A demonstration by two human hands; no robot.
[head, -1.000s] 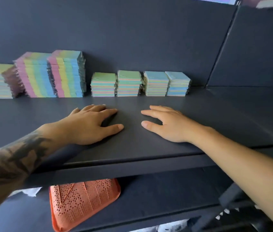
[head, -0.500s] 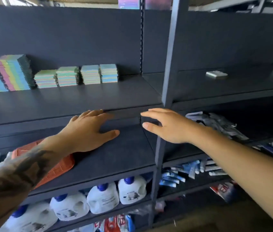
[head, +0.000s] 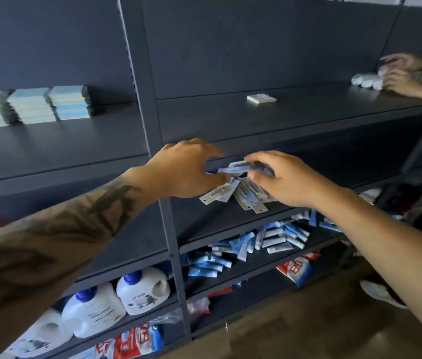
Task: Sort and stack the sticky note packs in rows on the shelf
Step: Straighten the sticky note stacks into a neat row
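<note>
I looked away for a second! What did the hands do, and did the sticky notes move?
Both hands left the bare shelf and moved right and down. The right hand now pinches flat packets on a lower shelf, and the left hand reaches in beside them; whether its grip has closed is unclear. The sticky note stacks stayed in their row, and the single pack stayed put.

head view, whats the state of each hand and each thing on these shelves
left hand: fingers curled, reaching at flat packets
right hand: gripping flat packets
sticky note stacks: upright, side by side
single sticky note pack: flat, alone
jugs: upright, capped
tubes: scattered
</note>
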